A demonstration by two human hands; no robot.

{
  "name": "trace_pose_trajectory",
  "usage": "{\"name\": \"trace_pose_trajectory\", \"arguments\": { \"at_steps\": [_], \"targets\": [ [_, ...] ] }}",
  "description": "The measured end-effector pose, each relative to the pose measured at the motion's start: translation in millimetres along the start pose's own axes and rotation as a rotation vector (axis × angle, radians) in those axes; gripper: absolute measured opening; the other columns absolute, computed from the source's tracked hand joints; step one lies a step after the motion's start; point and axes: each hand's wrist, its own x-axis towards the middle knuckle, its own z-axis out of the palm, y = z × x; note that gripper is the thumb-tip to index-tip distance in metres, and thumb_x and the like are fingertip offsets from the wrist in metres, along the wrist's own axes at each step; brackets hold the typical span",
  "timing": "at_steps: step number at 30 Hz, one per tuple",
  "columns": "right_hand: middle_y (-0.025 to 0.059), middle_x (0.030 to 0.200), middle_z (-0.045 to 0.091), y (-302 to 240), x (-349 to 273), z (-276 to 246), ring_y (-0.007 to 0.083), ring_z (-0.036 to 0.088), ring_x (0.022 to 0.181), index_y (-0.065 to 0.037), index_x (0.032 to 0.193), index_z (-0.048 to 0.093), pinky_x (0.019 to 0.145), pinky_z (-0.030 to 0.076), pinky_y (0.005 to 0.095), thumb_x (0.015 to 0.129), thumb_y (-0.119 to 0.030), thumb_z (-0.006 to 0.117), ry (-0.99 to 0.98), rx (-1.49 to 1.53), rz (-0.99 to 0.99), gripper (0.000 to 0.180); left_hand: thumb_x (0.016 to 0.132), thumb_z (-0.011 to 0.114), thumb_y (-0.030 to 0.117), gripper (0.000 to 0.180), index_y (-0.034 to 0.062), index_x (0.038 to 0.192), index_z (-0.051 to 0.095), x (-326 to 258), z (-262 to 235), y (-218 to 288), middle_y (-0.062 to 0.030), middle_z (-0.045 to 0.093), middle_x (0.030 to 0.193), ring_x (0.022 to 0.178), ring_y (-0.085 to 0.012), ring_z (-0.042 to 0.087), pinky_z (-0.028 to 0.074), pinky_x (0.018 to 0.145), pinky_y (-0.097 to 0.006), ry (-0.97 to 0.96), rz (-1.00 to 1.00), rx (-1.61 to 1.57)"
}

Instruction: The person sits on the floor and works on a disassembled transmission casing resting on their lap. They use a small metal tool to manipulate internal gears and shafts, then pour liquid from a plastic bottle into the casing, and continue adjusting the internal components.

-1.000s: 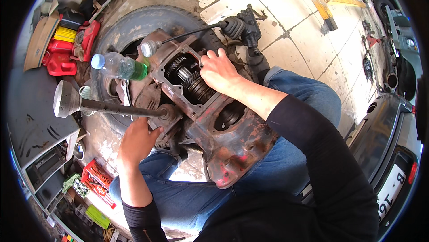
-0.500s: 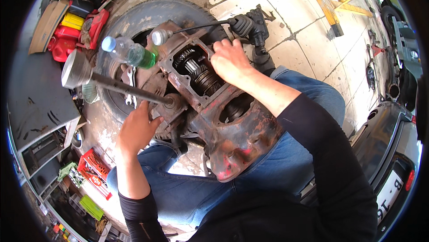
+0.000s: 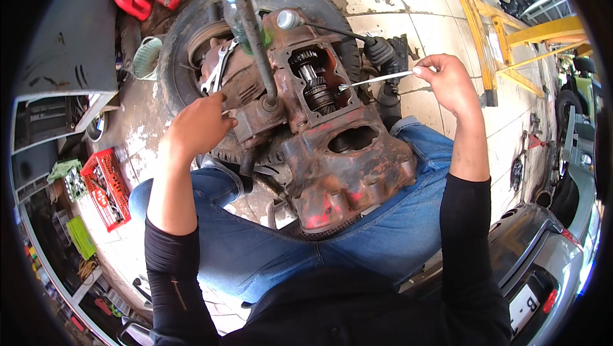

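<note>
A rusty gearbox housing lies between my knees, its top opening baring the gears and shaft. Between thumb and fingers, my right hand pinches a thin pale rod. The rod's far tip reaches the right side of the gear opening; whether it touches anything I cannot tell. My left hand has its fingers apart, close beside the base of a long gear lever and apparently empty. That lever rises from a separate housing left of the opening and partly hides a plastic bottle.
Beyond the gearbox lies a big tyre, with spanners by its hub. A second lever with a rubber boot is at the right. Yellow stands, a red crate, a grey cabinet and a car surround me.
My right hand has left the opening's rim, moved right and now shows the rod. The view has shifted. The long lever, formerly slanting left, now points toward the far side.
</note>
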Motion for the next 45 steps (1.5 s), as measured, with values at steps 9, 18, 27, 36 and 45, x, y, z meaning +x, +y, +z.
{"name": "trace_pose_trajectory", "arguments": {
  "at_steps": [9, 18, 27, 36, 45],
  "targets": [
    [0.0045, 0.091, 0.075, -8, -34, -3, 0.0116, 0.062, 0.083, 0.006, 0.112, 0.078, 0.081, 0.050, 0.0292, 0.102, -0.021, 0.078, -0.066, 0.207, 0.148, 0.029, 0.097, 0.077, 0.031, 0.042, -0.0058, 0.114, 0.073, -5, 1, -12, -0.0293, 0.075, 0.115, 0.116, -0.0450, 0.071, 0.056, 0.099, -0.053, 0.000, 0.068, -0.005],
    [0.0043, 0.090, 0.074, 17, -34, 0, 0.0130, 0.059, 0.081, 0.005, 0.111, 0.080, 0.080, 0.049, 0.0311, 0.101, -0.024, 0.081, -0.004, 0.256, 0.211, 0.031, 0.097, 0.075, 0.032, 0.040, -0.0058, 0.110, 0.076, -22, -5, -13, -0.0286, 0.076, 0.114, 0.115, -0.0433, 0.073, 0.057, 0.100, -0.052, 0.031, 0.038, -0.008],
    [-0.0089, 0.078, 0.057, 17, -23, 3, 0.0048, 0.041, 0.068, -0.002, 0.116, 0.081, 0.062, 0.037, 0.0252, 0.101, -0.037, 0.079, -0.092, 0.240, 0.240, 0.038, 0.098, 0.076, 0.036, 0.042, -0.0039, 0.113, 0.074, -11, 11, 0, -0.0271, 0.075, 0.115, 0.114, -0.0448, 0.071, 0.056, 0.098, -0.052, -0.212, 0.187, -0.060],
    [-0.0061, 0.078, 0.062, 16, -16, 1, 0.0061, 0.044, 0.068, -0.004, 0.106, 0.083, 0.063, 0.037, 0.0269, 0.100, -0.036, 0.080, -0.114, 0.299, 0.241, 0.033, 0.102, 0.076, 0.033, 0.052, -0.0009, 0.142, 0.069, 17, 97, 100, -0.0214, 0.077, 0.108, 0.104, -0.0205, 0.074, 0.059, 0.090, -0.036, -0.121, 0.148, -1.013],
    [-0.0064, 0.083, 0.067, 27, -10, -1, 0.0061, 0.049, 0.072, -0.003, 0.109, 0.081, 0.068, 0.042, 0.0265, 0.099, -0.036, 0.080, -0.200, 0.253, 0.182, 0.035, 0.108, 0.070, 0.026, 0.036, 0.0108, 0.141, 0.074, 39, 103, 107, 0.0061, 0.063, 0.099, 0.076, -0.0045, 0.050, 0.039, 0.066, -0.023, -0.360, 0.002, -1.584]
  ]
}}
